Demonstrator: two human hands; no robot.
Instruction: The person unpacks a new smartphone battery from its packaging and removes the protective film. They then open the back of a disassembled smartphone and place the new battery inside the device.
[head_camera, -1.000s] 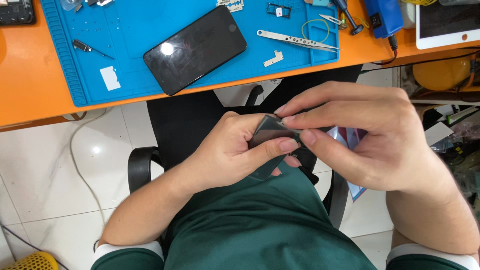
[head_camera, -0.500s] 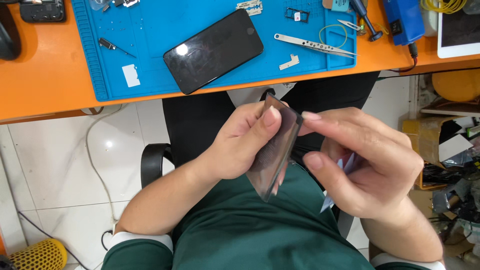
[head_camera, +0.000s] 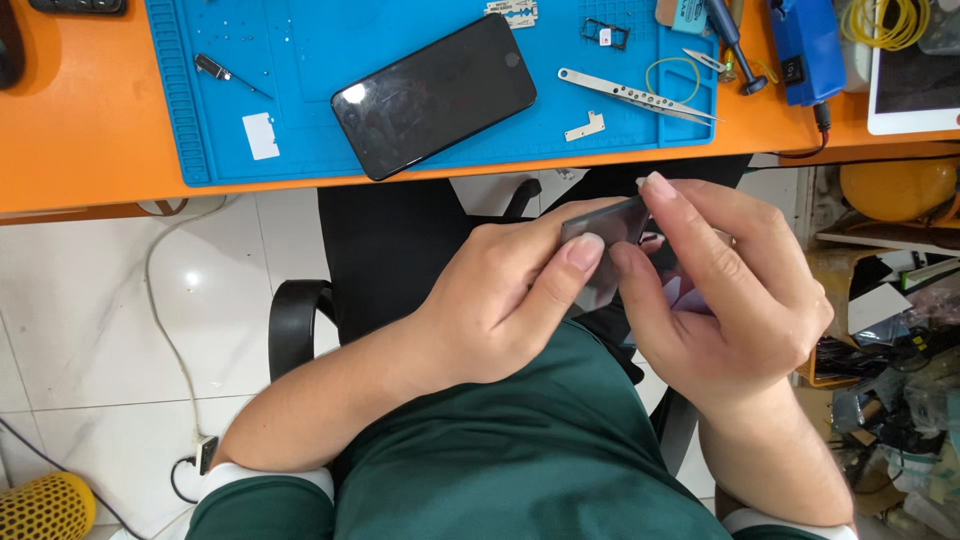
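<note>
A: Hands status?
B: I see left hand (head_camera: 500, 310) and right hand (head_camera: 730, 290) both pinching a thin grey panel (head_camera: 605, 222), held over the lap, below the black smartphone (head_camera: 435, 95) on the blue mat (head_camera: 300, 60).

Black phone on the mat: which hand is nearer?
Left. The left hand is below the phone, off the desk; the right hand is farther right.

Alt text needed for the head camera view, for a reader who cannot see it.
Over the lap, the left hand and right hand pinch a thin dark grey flat panel between them. Above, a black smartphone lies face up on a blue rubber work mat covering an orange desk, beside long metal tweezers.
</note>
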